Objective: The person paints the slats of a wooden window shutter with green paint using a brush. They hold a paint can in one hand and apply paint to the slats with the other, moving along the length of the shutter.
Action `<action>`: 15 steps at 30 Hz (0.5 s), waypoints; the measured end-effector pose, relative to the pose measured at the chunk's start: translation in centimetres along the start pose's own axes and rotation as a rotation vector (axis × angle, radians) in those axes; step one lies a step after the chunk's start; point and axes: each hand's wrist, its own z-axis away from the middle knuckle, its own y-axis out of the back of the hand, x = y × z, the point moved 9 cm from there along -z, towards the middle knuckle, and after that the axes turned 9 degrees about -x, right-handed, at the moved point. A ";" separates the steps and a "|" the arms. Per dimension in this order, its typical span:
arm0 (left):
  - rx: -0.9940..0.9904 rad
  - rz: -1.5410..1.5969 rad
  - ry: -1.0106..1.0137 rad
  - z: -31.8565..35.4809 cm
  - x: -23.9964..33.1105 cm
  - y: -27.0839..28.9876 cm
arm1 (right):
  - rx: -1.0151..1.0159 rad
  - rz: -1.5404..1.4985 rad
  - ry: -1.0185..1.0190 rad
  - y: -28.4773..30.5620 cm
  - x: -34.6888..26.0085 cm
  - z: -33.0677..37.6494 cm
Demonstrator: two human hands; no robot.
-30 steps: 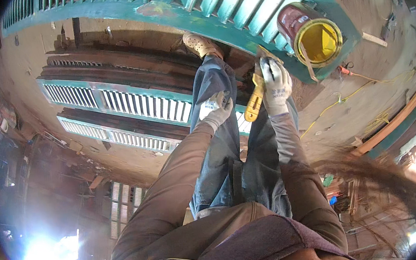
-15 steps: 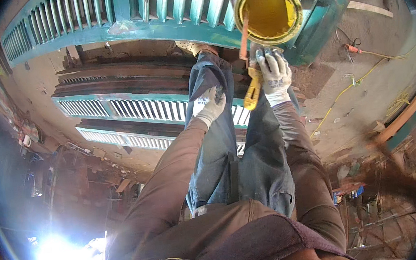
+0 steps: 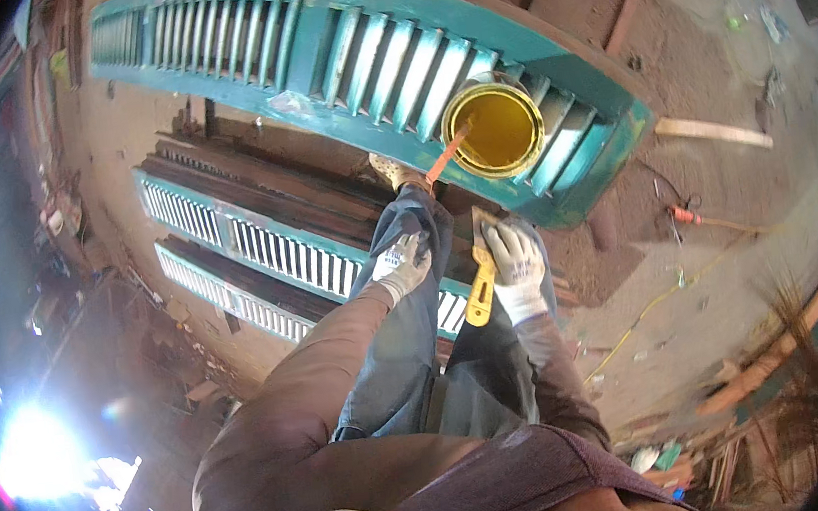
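Yellow-handled scraper (image 3: 480, 293): one, just right of centre in the frame; handle end down, blade end up, just below the shutter edge; contact with that edge not clear.

Right hand (image 3: 516, 263): gloved, holding the scraper; fingers extended close together, pinching the tool at the thumb side.

Left hand (image 3: 404, 264): gloved, just left of centre, resting on the left trouser leg (image 3: 385, 361); fingers curled; whether around anything, cannot tell.

Teal louvred shutter (image 3: 357, 127): one, slanting from upper left to right of centre; pale patch on the lower rail.

Open can (image 3: 497, 173): one, upper right of centre, yellow inside, standing on the shutter's right part; depth of contents not readable. Orange-brown stick (image 3: 448, 153) projecting past the rim toward lower left.

Second shutter (image 3: 229, 235) and third shutter (image 3: 233, 297): left of centre, beside dark boards (image 3: 275, 190).

Orange connector (image 3: 686, 215) and pale wood strip (image 3: 712, 132): right of frame.

Step in hand, by judgement: readiness for surface work on the teal shutter, scraper gripped but apparently not working.

Next move, by judgement: calling for a lifted blade, either into the can or flat onto the rail, clear of the jutting stick.
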 end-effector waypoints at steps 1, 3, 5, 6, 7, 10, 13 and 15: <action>0.048 -0.004 0.041 -0.2 -0.1 0.5 | 0.023 -0.108 -0.065 0.7 0.2 1.2; 0.326 0.047 0.022 -0.9 1.9 4.8 | 0.070 -0.237 -0.209 1.4 2.0 3.8; 0.608 0.062 0.066 -0.3 3.5 9.3 | 0.127 -0.095 -0.138 3.4 2.7 5.6; 0.732 0.057 0.088 -0.7 4.4 11.4 | 0.214 -0.327 -0.358 4.4 5.0 6.9; 0.792 0.019 0.078 -2.2 6.1 13.4 | 0.248 -0.375 -0.428 5.5 6.6 7.9; 0.920 -0.064 0.164 -5.6 9.2 18.4 | 0.445 -0.725 -0.398 7.4 11.7 10.6; 0.768 -0.068 0.329 -10.3 7.6 20.5 | 0.544 -1.009 -0.570 5.3 18.9 15.1; 0.558 -0.018 0.461 -13.9 5.5 19.1 | 0.583 -1.029 -0.577 5.8 21.4 16.3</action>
